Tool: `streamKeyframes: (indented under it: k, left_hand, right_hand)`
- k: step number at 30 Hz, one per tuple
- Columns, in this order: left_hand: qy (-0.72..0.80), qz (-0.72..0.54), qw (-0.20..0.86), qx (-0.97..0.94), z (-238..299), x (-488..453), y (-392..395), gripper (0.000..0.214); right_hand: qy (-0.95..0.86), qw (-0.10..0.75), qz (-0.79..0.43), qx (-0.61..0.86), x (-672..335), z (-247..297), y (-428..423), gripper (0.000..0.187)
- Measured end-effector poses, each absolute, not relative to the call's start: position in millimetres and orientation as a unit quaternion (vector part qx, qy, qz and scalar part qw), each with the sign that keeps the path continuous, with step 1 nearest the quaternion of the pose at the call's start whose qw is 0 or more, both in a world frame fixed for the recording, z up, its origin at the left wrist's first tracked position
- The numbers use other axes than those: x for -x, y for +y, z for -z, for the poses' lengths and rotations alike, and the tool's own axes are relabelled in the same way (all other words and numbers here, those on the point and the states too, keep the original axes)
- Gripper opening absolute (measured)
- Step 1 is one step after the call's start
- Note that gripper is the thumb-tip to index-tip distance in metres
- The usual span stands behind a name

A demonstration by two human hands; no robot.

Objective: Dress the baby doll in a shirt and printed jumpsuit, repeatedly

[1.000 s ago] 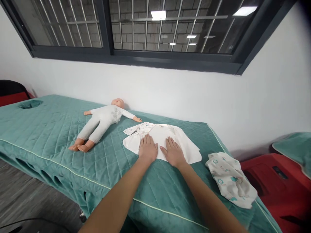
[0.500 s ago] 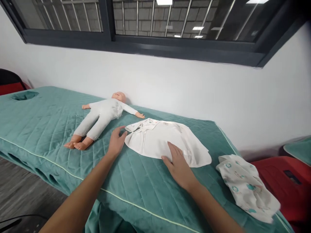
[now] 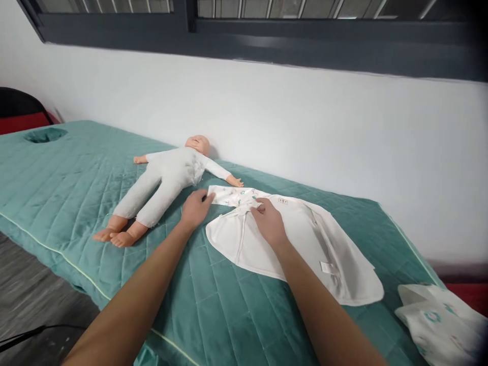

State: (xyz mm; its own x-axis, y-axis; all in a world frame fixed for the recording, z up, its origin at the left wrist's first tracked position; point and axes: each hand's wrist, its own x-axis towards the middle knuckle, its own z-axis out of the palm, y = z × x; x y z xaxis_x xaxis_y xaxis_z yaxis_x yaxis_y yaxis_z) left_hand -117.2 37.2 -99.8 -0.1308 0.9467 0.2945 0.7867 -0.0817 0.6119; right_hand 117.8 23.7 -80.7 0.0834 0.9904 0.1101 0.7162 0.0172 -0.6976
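A white baby shirt (image 3: 290, 223) lies spread on the green quilted cover, its inside facing up and a small tag showing near the right side. My left hand (image 3: 196, 208) pinches the cuff end of its printed sleeve (image 3: 229, 195). With thumb and fingers closed, my right hand (image 3: 269, 221) grips the cloth where that sleeve joins the body. Left of the shirt a baby doll (image 3: 173, 170) with a white cloth body lies on its back, arms spread. Its nearer hand (image 3: 234, 181) rests just behind the sleeve.
The green quilted bed (image 3: 95, 183) stands against a white wall below a dark window frame (image 3: 305, 43). A crumpled printed cloth (image 3: 442, 320) lies at the bed's right end. Something red (image 3: 470, 297) shows beyond it. A face hole (image 3: 46, 134) is at the far left.
My right hand has moved up and left from the shirt's lower edge to the sleeve's base. My left hand now holds the cuff, and the sleeve lies straighter. The view has tilted down.
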Motion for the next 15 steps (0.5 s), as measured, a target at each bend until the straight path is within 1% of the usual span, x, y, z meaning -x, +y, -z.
streamKeyframes:
  k: [3, 8, 10, 11, 13, 15]
  left_hand:
    - [0.71, -0.342, 0.096, -0.608, 99.7, 119.1, 48.6, 0.035]
    - [0.732, -0.333, 0.063, -0.591, 100.9, 118.5, 61.3, 0.019]
    - [0.725, -0.362, 0.046, -0.584, 100.0, 116.8, 59.5, 0.023]
    - [0.715, -0.38, 0.033, -0.586, 99.3, 115.4, 56.2, 0.024]
    - [0.682, -0.402, 0.017, -0.61, 97.9, 110.9, 44.3, 0.02]
    - [0.644, -0.398, 0.033, -0.652, 98.0, 104.4, 25.3, 0.02]
  right_hand:
    - [-0.612, 0.391, -0.274, 0.631, -125.9, 84.7, 22.8, 0.03]
    - [-0.522, 0.472, -0.363, 0.611, -131.7, 83.5, 28.0, 0.027]
    - [-0.523, 0.465, -0.344, 0.625, -133.3, 82.8, 28.8, 0.027]
    - [-0.536, 0.449, -0.321, 0.639, -134.4, 82.6, 28.9, 0.027]
    - [-0.566, 0.408, -0.276, 0.661, -136.7, 82.4, 29.3, 0.027]
    - [-0.585, 0.381, -0.254, 0.669, -138.4, 82.5, 29.9, 0.028]
